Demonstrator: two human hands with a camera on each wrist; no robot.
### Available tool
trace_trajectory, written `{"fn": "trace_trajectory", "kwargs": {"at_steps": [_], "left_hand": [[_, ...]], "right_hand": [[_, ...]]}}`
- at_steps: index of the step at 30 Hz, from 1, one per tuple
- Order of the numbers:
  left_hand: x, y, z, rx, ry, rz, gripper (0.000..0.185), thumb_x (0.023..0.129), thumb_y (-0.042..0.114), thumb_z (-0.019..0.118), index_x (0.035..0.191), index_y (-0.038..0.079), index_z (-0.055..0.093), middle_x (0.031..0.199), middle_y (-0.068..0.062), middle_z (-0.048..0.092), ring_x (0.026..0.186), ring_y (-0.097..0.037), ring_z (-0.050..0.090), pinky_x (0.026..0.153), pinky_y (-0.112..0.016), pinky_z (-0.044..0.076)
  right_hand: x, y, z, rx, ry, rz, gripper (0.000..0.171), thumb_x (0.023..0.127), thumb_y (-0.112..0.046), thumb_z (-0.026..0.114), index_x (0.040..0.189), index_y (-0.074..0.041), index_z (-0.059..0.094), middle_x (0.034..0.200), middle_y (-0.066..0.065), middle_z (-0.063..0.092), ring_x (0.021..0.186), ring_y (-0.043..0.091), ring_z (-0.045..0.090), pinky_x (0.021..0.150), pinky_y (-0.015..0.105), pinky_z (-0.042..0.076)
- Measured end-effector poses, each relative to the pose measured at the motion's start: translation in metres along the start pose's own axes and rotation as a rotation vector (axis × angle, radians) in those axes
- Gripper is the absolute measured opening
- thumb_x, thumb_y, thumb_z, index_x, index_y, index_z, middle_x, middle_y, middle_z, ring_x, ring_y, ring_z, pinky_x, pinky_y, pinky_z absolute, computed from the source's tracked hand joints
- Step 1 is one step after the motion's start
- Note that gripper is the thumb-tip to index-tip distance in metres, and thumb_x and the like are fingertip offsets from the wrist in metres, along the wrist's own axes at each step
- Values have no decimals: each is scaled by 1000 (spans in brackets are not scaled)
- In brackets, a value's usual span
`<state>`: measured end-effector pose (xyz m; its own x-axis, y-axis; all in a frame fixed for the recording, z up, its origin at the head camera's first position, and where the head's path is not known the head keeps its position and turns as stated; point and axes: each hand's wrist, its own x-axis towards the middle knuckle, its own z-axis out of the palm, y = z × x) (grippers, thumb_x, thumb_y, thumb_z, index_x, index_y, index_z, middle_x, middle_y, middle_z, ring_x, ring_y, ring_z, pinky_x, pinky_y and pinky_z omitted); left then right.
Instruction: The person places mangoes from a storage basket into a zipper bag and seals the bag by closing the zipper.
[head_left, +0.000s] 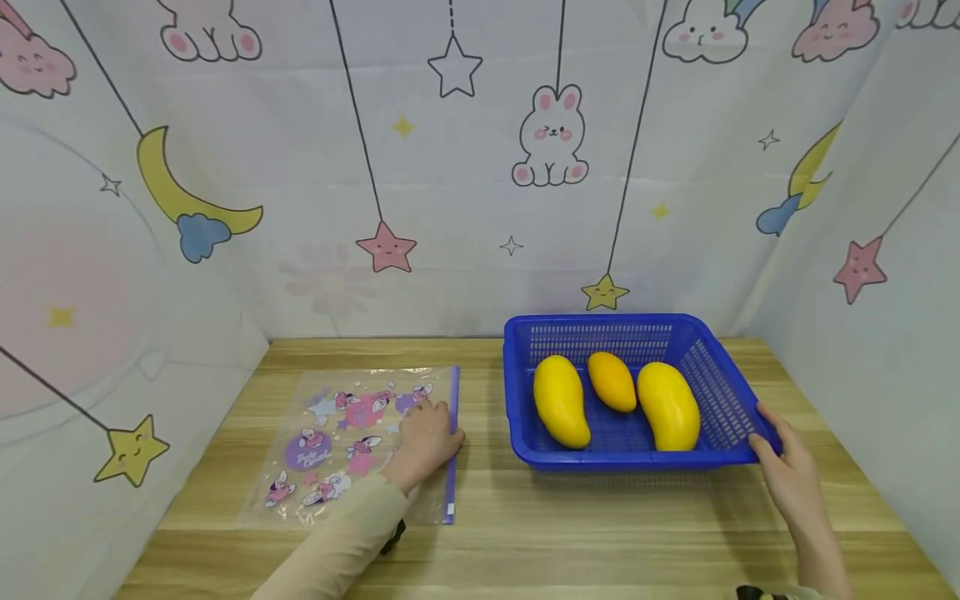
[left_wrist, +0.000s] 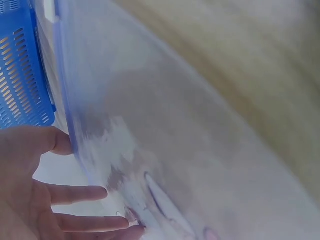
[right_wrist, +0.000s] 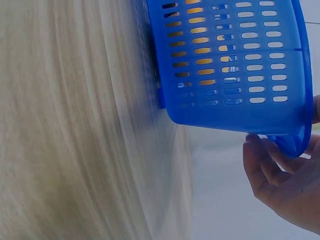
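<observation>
- A person is sitting at a light wooden counter [head_left: 570,533], seen from a camera on their head, with only the two forearms and hands showing.
- The left hand [head_left: 426,440] is lying on a clear plastic zip bag [head_left: 337,442] printed with pink and purple cartoon figures; the bag is lying flat on the left half of the counter.
- The fingers [left_wrist: 75,194] of this hand are stretching out nearly straight and a little spread, and they are pressing on the bag near its purple zip strip [head_left: 452,442] without curling round it.
- A beige sleeve [head_left: 337,550] is covering the left forearm.
- The right hand [head_left: 783,471] is touching the near right corner of a blue plastic basket [head_left: 525,400] that is standing on the right half of the counter, just beside the bag.
- In the right wrist view its fingers [right_wrist: 260,165] are bending loosely under the basket's rim, with the thumb at the rim's edge; whether they are truly gripping it cannot be told.
- Three yellow mangoes are lying side by side in the basket: a long left mango [head_left: 561,400], a smaller, more orange middle mango [head_left: 611,381] and a long right mango [head_left: 667,406].
- A pale curtain [head_left: 465,167] printed with rabbits, stars, moons and clouds is hanging behind and on both sides of the counter.
</observation>
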<state>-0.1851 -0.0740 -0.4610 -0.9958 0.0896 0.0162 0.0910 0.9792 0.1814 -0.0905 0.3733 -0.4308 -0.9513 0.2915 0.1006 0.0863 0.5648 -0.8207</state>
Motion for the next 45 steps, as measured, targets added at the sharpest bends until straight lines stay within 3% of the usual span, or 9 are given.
{"fn": "trace_trajectory", "kwargs": {"at_steps": [3,7,11,16,25,31,37,42,45], "left_hand": [[1,1,-1,-23,1,6,31,83,32,66,88,3,59,88,-18,58,76,-30,56,62,-42,51],[2,1,-2,-29,28,39,25,82,27,66,85,3,59,83,-15,58,73,-28,55,59,-41,51],[3,1,-1,-20,59,75,20,79,21,68,83,3,61,79,-14,59,73,-28,56,59,-42,52],[5,1,-1,-18,72,98,14,76,12,69,81,0,62,75,-14,60,67,-28,57,54,-40,52],[7,0,-2,-70,106,93,3,74,1,64,76,-1,62,66,-12,60,53,-22,55,44,-32,49],[6,0,-8,-146,142,112,5,74,-5,59,72,-1,59,62,-11,57,51,-21,52,43,-31,48],[5,-2,-15,-204,150,120,9,75,-8,58,70,-1,58,59,-10,55,49,-18,49,42,-26,44],[5,-1,-20,-217,165,132,10,72,-10,56,69,-1,57,57,-10,53,48,-19,48,42,-26,43],[3,-1,-24,-209,183,145,11,70,-10,56,66,0,55,56,-9,53,47,-19,48,43,-28,45]], "right_hand": [[3,-2,0,-28,36,-19,53,102,-21,37,150,0,26,150,39,20,135,58,21,109,71,18],[6,-7,1,-77,107,-58,48,99,-15,39,142,6,38,143,38,31,125,51,32,99,64,27],[7,-15,3,-120,139,-105,44,98,-12,42,137,8,44,140,37,36,123,52,32,97,65,26],[8,-28,6,-210,150,-140,41,98,-13,44,133,7,48,141,37,37,127,60,28,102,72,20],[9,-51,20,-348,207,-237,37,95,-15,47,127,1,56,135,33,47,118,58,36,95,67,24],[8,-65,36,-300,130,-329,36,96,-14,48,127,2,55,132,33,49,120,56,37,100,71,21],[5,-80,53,-218,17,-322,40,99,-18,47,135,0,49,137,32,44,128,56,31,106,77,5],[6,-90,62,-182,-38,-322,43,100,-19,46,139,0,44,139,31,44,128,53,34,104,71,16],[6,-97,68,-168,-70,-329,42,100,-17,47,139,0,45,140,30,44,130,52,33,105,70,16]]}}
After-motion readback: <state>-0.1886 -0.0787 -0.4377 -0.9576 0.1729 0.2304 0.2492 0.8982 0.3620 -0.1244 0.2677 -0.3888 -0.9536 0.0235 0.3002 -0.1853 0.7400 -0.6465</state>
